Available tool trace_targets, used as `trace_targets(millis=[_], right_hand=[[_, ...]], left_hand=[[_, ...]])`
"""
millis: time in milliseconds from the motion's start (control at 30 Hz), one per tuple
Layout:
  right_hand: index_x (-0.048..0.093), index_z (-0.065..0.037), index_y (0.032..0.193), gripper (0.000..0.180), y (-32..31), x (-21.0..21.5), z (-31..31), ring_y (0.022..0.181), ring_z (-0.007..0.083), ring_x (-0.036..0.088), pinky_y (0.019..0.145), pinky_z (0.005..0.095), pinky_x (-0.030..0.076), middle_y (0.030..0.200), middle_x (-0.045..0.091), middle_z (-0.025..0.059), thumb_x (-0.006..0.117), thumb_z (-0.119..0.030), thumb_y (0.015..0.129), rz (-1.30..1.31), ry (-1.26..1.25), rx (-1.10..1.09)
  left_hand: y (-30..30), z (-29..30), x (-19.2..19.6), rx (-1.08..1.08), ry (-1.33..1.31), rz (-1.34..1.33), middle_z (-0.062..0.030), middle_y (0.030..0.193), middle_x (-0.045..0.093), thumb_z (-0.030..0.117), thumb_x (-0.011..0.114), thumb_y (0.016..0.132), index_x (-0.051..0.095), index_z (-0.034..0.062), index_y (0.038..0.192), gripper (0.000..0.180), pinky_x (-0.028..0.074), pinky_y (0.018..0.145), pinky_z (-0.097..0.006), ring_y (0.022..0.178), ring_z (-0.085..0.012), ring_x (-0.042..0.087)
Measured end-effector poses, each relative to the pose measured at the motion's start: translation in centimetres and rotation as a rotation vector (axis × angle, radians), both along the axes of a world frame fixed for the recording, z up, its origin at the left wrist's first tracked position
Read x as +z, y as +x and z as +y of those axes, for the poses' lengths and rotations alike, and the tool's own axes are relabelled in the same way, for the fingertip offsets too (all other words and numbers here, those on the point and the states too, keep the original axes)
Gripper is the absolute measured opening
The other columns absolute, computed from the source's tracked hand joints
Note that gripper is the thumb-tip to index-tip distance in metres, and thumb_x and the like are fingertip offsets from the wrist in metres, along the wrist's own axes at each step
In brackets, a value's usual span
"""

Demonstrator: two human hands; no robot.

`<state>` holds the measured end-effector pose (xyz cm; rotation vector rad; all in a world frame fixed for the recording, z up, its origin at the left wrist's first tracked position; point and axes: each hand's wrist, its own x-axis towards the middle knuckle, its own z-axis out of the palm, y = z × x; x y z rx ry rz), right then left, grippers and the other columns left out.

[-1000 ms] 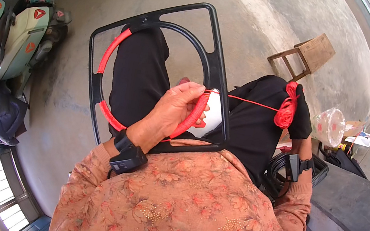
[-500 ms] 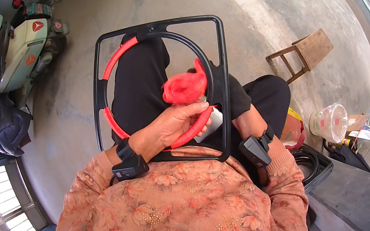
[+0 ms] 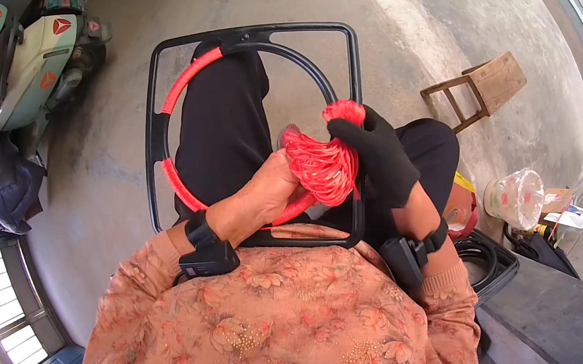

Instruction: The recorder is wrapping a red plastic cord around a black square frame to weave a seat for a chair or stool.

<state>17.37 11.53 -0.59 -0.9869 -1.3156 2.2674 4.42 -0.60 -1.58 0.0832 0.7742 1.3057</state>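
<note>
A black frame [image 3: 154,91] with rounded corners rests on my lap. Red cord wrapping [image 3: 191,80] covers several stretches of its inner ring. At the ring's lower right, my bare left hand [image 3: 269,187] is closed round a wrapped stretch, its fingertips partly hidden behind a hank of red cord [image 3: 323,170]. My right hand [image 3: 383,155], in a black glove, grips that hank near its top from the right. Loops of cord spread below the glove, over the frame's right side. Each wrist carries a black strapped device.
A light-coloured scooter [image 3: 43,64] with a dark padded cover stands at the left. A small wooden stool [image 3: 489,88] is ahead on the right. Nearer on the right are a clear plastic-wrapped bucket [image 3: 515,196], a grey ledge [image 3: 560,315] and a black coil of hose or cable [image 3: 479,260].
My right hand has come up from behind the frame's right side to its front, now gripping the cord hank. The hank has shifted right and down. My left hand stays at the ring.
</note>
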Motion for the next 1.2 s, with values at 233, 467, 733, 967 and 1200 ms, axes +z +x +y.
trace_targets(millis=[233, 467, 733, 967, 1200], right_hand=[[0.06, 0.001, 0.106, 0.032, 4.3, -1.7, -4.1, 0.084, 0.0094, 0.059, 0.076, 0.024, 0.047, 0.09, 0.065, 0.0028, 0.068, -0.018, 0.081, 0.055, -0.27, 0.081], [0.058, -0.006, 0.112, 0.027, 4.1, -1.6, -5.1, 0.095, 0.0087, 0.056, 0.086, 0.0244, 0.046, 0.099, 0.062, 0.0044, 0.061, -0.013, 0.086, 0.148, -0.294, 0.101], [0.05, -0.002, 0.115, 0.037, 6.6, -1.8, -1.6, 0.086, 0.0179, 0.058, 0.081, 0.0322, 0.047, 0.091, 0.059, 0.0068, 0.052, -0.031, 0.092, 0.306, -0.41, -0.366], [0.05, -0.002, 0.11, 0.037, 11.2, -0.6, 3.3, 0.057, 0.0113, 0.048, 0.057, 0.0278, 0.041, 0.069, 0.045, -0.001, 0.044, -0.036, 0.096, 0.706, -0.481, -0.277], [0.054, -0.007, 0.097, 0.029, 15.6, 0.3, 1.7, 0.046, 0.0092, 0.041, 0.049, 0.0251, 0.037, 0.058, 0.044, -0.0013, 0.049, -0.036, 0.095, 0.215, -0.425, -0.174]], left_hand=[[-0.4, 0.2, -1.2, 0.014, 0.018, 0.056, -0.009, 0.094, 0.064, 0.007, 0.058, 0.089, 0.057, -0.0001, 0.095, 0.009, 0.054, 0.079, -0.03, 0.085, -0.0156, 0.064], [-0.2, 0.6, -0.2, -0.007, -0.092, 0.137, -0.0063, 0.086, 0.064, 0.011, 0.058, 0.09, 0.058, 0.0025, 0.094, 0.01, 0.056, 0.064, -0.031, 0.073, -0.0149, 0.064], [-0.6, 0.3, -0.5, -0.18, 0.004, 0.176, -0.0086, 0.083, 0.063, 0.021, 0.052, 0.094, 0.055, 0.0001, 0.098, 0.021, 0.055, 0.074, -0.037, 0.069, -0.0164, 0.063], [-0.5, -0.1, 0.7, -0.244, -0.032, 0.247, -0.0088, 0.076, 0.062, 0.019, 0.05, 0.094, 0.055, -0.0012, 0.096, 0.021, 0.055, 0.059, -0.026, 0.061, -0.0145, 0.06], [-0.2, -0.4, 0.5, -0.194, -0.027, 0.264, -0.0107, 0.074, 0.063, 0.021, 0.051, 0.094, 0.054, -0.0011, 0.1, 0.023, 0.054, 0.052, -0.023, 0.063, -0.0157, 0.064]])
